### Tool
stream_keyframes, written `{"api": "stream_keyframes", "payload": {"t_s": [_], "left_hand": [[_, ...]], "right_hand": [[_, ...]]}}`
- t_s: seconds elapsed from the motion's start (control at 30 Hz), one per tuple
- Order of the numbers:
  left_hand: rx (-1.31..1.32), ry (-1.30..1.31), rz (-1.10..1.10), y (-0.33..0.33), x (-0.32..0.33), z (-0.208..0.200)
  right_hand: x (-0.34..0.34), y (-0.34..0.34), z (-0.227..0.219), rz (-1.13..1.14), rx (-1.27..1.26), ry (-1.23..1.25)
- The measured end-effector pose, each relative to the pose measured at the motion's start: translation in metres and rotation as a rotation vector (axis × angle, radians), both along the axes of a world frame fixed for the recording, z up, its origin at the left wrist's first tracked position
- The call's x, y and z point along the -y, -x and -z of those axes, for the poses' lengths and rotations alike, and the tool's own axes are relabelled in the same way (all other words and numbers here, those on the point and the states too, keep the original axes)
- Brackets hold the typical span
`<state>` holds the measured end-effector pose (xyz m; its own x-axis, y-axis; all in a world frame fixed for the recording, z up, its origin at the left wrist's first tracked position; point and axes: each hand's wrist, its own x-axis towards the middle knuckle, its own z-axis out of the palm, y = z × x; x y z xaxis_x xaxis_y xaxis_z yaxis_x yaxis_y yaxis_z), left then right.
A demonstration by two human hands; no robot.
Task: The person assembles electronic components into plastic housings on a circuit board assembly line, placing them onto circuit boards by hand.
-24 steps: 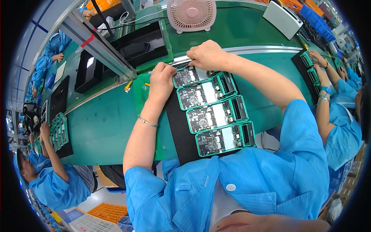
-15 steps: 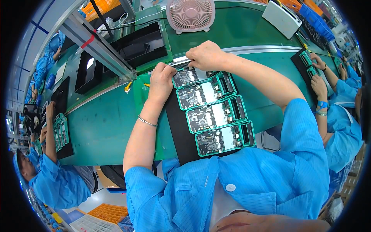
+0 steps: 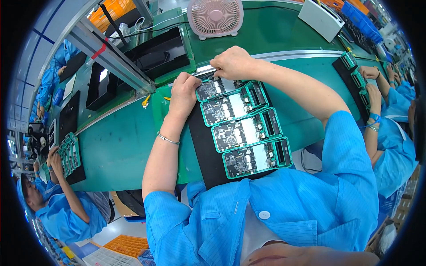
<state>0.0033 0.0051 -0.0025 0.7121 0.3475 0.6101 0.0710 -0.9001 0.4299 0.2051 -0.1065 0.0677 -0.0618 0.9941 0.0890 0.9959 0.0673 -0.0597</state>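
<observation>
Several green-framed device housings with open circuit boards lie in a column on a black mat (image 3: 205, 162) in front of me. My left hand (image 3: 184, 92) is closed, thumb and fingers gripping the left corner of the farthest housing (image 3: 210, 90). Over that housing's far edge, my right hand (image 3: 232, 64) makes a pinch with the fingertips pointing down; whatever is between them is hidden. Nearer to me lie a second housing (image 3: 217, 111), a third housing (image 3: 230, 135) and the nearest housing (image 3: 239, 163), each showing a dark board, a silvery middle plate and a black block.
Behind my hands runs a metal rail (image 3: 293, 56), with a pink fan (image 3: 215, 17) and a white box (image 3: 321, 20) beyond it. Black trays (image 3: 162, 52) and a metal post (image 3: 115, 62) stand at far left. Co-workers handle similar housings (image 3: 70, 155) on both sides.
My hands stay at the farthest housing, with only slight finger movement. The left co-worker's hands have come down toward the housings; the right co-worker's hands have shifted. The view has moved slightly.
</observation>
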Motion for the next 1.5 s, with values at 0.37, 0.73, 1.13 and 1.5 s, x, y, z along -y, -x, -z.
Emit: {"api": "stream_keyframes", "payload": {"t_s": [0.37,0.73,1.13,1.5], "left_hand": [[-0.111,-0.037,0.108,0.001,-0.008,-0.011],[0.048,0.22,0.026,0.043,0.049,-0.008],[0.006,0.088,0.053,0.045,0.055,-0.003],[-0.021,0.037,0.058,0.047,0.055,-0.007]], "right_hand": [[0.002,-0.002,0.005,-0.031,0.047,-0.047],[0.065,0.025,0.002,-0.136,-0.112,-0.248],[0.065,0.032,0.004,-0.062,-0.045,-0.142],[0.064,0.034,0.007,-0.103,-0.04,-0.148]]}}
